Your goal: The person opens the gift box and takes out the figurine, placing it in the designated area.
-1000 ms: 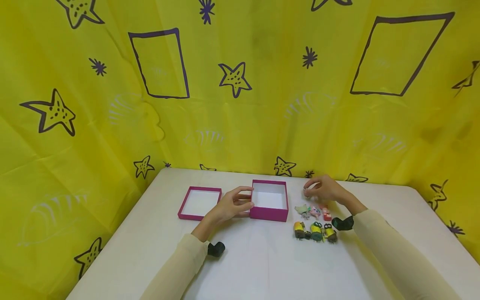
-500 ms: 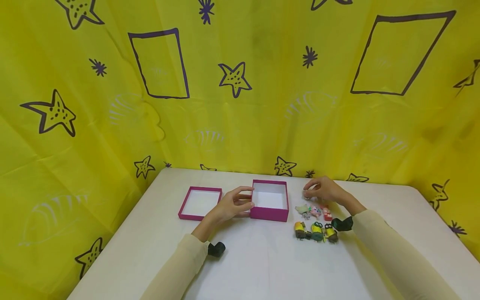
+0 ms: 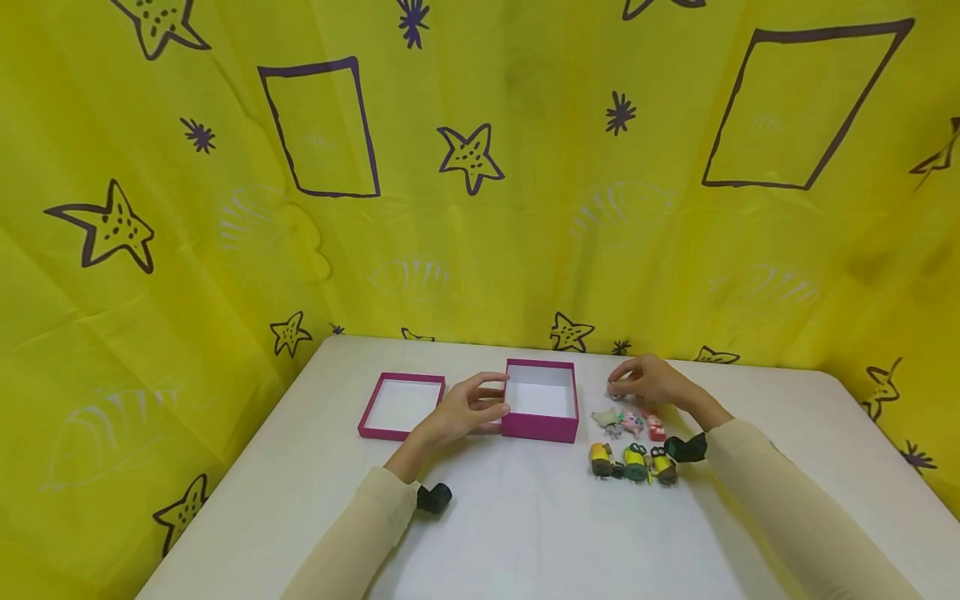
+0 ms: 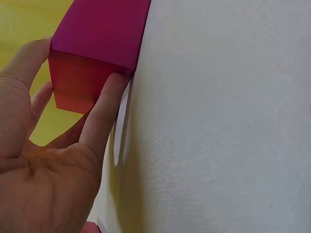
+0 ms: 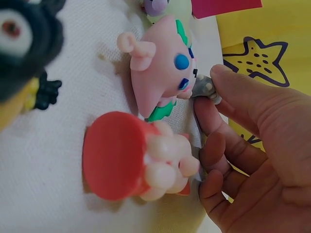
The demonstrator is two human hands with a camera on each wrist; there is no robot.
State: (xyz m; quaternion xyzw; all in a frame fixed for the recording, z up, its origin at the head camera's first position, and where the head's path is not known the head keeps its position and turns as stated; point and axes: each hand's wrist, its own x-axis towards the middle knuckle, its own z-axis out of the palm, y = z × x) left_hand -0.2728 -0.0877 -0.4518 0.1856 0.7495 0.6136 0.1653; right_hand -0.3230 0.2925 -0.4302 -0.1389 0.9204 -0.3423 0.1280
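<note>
My left hand (image 3: 465, 408) rests against the left side of the magenta box (image 3: 540, 428). In the left wrist view its extended fingers (image 4: 104, 104) touch the box's side face and edge. Beyond the toys, my right hand (image 3: 652, 381) pinches a small grey figurine (image 5: 206, 91) between thumb and forefinger, low over the table; the fingertips hide part of it. Nearest to that hand in the right wrist view are a pink pig-like figurine (image 5: 160, 63) and a figurine with a red base (image 5: 116, 155). A pale green figurine (image 3: 606, 419) lies left of these.
Left of the box lies its magenta lid (image 3: 382, 433), white inside up. Several yellow minion figurines (image 3: 635, 462) stand in a row nearer the person. Behind the white table (image 3: 517, 533) hangs a yellow curtain (image 3: 525, 250) with drawn stars.
</note>
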